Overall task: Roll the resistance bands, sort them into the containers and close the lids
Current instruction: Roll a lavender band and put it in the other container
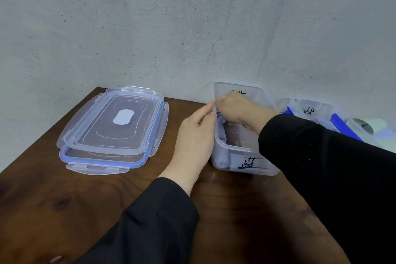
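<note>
Far left on the tabletop (64, 210) we see two lids (111, 126) stacked, clear plastic with blue seals and flip tabs, the upper one skewed over the lower. We judge them light and fairly stiff, best taken by a long edge; the tabs will need a firm press down to snap.

Next, the left hand (196, 135) lies against the left outer wall of the clear container (246, 165), fingers straight and together, fingertips up at the rim. This grip is open, bracing the box and clasping nothing.

The container carries a handwritten mark on its near wall and holds pale blue rolled bands (224, 158) stood along its left side. We judge the bands soft, rubbery and light, apt to spring loose, so pinch them across the roll, not by a free end.

The right hand (233, 109) reaches in over the rim, fingers curled down onto a blue band (220, 117) at the box's far left corner. The band sits right under the fingertips, just inside the wall the left hand braces. Fingers are mostly hidden, but it looks like a pinch.

Far right, a second marked container (310, 109) stands near the wall, with darker blue bands (342, 124) and pale green rolls (364, 126) beside it, partly behind the right sleeve.
</note>
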### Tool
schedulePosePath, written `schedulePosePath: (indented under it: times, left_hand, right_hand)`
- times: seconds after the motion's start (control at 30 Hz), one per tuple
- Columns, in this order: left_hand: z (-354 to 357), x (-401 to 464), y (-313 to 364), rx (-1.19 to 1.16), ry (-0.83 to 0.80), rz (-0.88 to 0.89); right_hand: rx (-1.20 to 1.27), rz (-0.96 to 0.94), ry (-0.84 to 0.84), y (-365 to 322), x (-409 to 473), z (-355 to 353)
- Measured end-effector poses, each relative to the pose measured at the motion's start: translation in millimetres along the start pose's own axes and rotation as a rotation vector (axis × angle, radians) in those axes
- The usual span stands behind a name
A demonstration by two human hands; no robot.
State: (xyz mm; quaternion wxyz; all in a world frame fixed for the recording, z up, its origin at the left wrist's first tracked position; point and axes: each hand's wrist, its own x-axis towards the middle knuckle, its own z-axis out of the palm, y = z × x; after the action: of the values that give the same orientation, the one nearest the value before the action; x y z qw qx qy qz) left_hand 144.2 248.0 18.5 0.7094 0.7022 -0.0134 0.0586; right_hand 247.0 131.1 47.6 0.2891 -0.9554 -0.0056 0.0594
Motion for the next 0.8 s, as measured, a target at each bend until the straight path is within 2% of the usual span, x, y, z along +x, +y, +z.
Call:
schedulePosePath:
  times: [0.17, 0.33, 0.5, 0.6, 0.8]
  left_hand:
    - [-0.3, 0.0, -0.3, -0.011, 0.001, -0.003]
    - [0.0, 1.0, -1.8, -0.002, 0.003, 0.012]
    - [0.0, -0.2, -0.9, -0.019, 0.003, 0.006]
    - [-0.2, -0.4, -0.2, -0.025, -0.001, 0.004]
    - [-0.2, 0.5, -1.8, -0.027, -0.004, 0.007]
  right_hand:
    - [0.064, 0.016, -0.019, 3.3, 4.9, -0.5]
    - [0.112, 0.036, 0.100, 6.1, 7.6, -3.9]
    - [0.152, 0.091, 0.000, 6.1, 4.4, -3.0]
    - [0.255, 0.155, -0.036, 5.5, 2.1, -3.4]
    - [0.443, 0.213, 0.031, 4.7, 3.6, -5.1]
